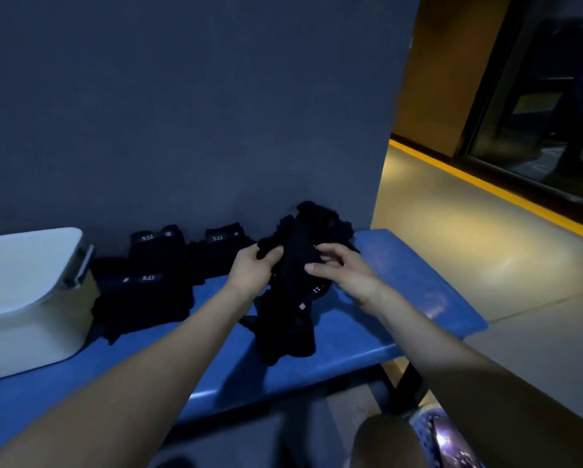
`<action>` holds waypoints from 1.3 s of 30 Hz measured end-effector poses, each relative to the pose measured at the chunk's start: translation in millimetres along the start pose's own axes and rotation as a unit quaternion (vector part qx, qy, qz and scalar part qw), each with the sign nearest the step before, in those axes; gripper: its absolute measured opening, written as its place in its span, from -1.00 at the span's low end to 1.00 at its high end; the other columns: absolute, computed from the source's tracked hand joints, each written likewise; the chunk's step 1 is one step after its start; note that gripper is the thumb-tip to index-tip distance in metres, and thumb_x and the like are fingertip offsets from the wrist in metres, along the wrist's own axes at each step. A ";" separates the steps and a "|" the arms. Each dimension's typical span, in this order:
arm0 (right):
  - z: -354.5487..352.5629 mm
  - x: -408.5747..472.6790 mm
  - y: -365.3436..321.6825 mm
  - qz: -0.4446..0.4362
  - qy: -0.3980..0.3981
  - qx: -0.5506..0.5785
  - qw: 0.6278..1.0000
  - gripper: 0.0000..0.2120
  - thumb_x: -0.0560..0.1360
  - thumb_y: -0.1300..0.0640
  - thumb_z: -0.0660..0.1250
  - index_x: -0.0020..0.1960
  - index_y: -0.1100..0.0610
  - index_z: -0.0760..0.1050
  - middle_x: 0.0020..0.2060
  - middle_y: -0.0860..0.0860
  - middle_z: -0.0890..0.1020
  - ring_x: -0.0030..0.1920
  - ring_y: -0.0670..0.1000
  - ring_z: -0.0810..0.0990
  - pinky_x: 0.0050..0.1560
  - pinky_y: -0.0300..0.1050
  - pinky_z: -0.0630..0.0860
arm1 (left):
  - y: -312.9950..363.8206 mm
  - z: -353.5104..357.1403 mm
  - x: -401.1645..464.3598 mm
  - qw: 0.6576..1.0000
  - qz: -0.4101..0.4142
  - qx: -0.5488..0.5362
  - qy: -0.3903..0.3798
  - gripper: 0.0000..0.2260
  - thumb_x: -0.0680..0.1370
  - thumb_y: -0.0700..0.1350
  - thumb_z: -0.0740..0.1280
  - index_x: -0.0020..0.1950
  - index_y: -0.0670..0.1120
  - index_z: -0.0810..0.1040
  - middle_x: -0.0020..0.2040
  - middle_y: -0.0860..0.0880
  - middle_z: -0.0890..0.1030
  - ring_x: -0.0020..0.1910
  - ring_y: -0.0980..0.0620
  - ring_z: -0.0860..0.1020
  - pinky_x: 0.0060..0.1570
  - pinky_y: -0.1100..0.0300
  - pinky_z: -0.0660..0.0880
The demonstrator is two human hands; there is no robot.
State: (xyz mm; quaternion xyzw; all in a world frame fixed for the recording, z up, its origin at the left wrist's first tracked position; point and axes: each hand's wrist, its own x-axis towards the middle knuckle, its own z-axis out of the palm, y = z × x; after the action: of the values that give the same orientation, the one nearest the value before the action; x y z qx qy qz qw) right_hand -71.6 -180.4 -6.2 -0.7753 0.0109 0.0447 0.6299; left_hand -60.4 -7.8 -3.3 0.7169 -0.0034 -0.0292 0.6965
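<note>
Black sock (295, 261), long axis front-to-back

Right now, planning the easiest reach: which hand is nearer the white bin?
Left. The left hand grips the black sock bundle, with folded socks between it and the white bin; the right hand pinches the bundle's other side, farther away.

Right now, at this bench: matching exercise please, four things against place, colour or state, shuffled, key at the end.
Things
1. bin
2. folded socks
3. loose socks
4. bench

Descriptions
A. blue, under everything else
B. white, at the left end
C. black, gripped by the left hand and the right hand
D. black, stacked right beside the bin

Pairs: 1-B, 2-D, 3-C, 4-A
</note>
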 end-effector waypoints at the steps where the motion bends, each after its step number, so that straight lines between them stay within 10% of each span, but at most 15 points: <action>1: 5.9 -0.9 1.2 0.010 -0.010 -0.002 1.000 -0.49 0.44 0.13 0.44 0.35 0.12 0.38 0.14 0.02 0.49 0.15 -0.07 0.48 0.10 -0.29 0.37 | 0.9 -6.5 -2.3 1.000 -0.015 -0.023 -0.011 -0.84 0.60 -0.09 0.25 0.03 -0.11 0.59 -0.02 -0.08 0.67 -0.09 0.03 0.64 -0.10 0.21 0.58; 9: 41.4 0.7 -0.1 0.017 -0.053 0.126 0.991 -0.79 0.45 0.29 0.39 0.09 0.26 0.56 -0.08 0.16 0.65 -0.10 0.07 0.63 0.03 -0.11 0.55 | 4.0 -44.3 -15.6 0.995 -0.062 -0.068 -0.026 -0.84 0.61 -0.05 0.21 0.00 -0.09 0.54 -0.02 -0.05 0.64 -0.05 0.03 0.60 -0.03 0.19 0.54; 19: 57.1 -8.4 0.3 0.019 -0.047 0.102 0.993 -0.91 0.55 0.30 0.26 -0.12 0.20 0.49 -0.23 0.10 0.62 -0.26 0.01 0.60 -0.29 -0.22 0.56 | -5.2 -61.6 -26.2 0.998 -0.053 0.042 0.006 -0.78 0.60 -0.03 0.24 -0.16 -0.11 0.54 -0.29 -0.02 0.59 -0.48 0.15 0.54 -0.56 0.36 0.38; 29: 53.7 -15.0 0.4 0.001 -0.020 0.182 0.983 -0.85 0.54 0.36 0.24 -0.08 0.17 0.51 -0.14 0.09 0.64 -0.19 0.01 0.63 -0.29 -0.25 0.59 | -16.8 -70.3 -31.2 0.992 -0.119 -0.023 -0.041 -0.72 0.58 -0.02 0.27 -0.35 0.02 0.47 -0.32 0.09 0.55 -0.19 0.11 0.53 -0.18 0.25 0.45; 39: 55.7 -20.8 13.0 0.014 -0.079 0.183 0.980 -0.75 0.52 0.40 0.25 0.11 0.16 0.54 -0.04 0.08 0.68 -0.06 0.05 0.67 -0.11 -0.14 0.62 | -22.8 -55.9 -17.5 0.991 -0.050 -0.076 0.102 -0.73 0.63 -0.05 0.16 -0.24 -0.04 0.46 -0.21 -0.03 0.55 -0.27 0.01 0.51 -0.22 0.12 0.48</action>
State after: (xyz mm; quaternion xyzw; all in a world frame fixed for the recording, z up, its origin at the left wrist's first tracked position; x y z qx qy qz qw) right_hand -96.4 -129.4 -28.5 -0.6408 -0.0206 0.1118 0.7593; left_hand -76.1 49.5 -23.9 0.6604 0.1055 0.0091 0.7434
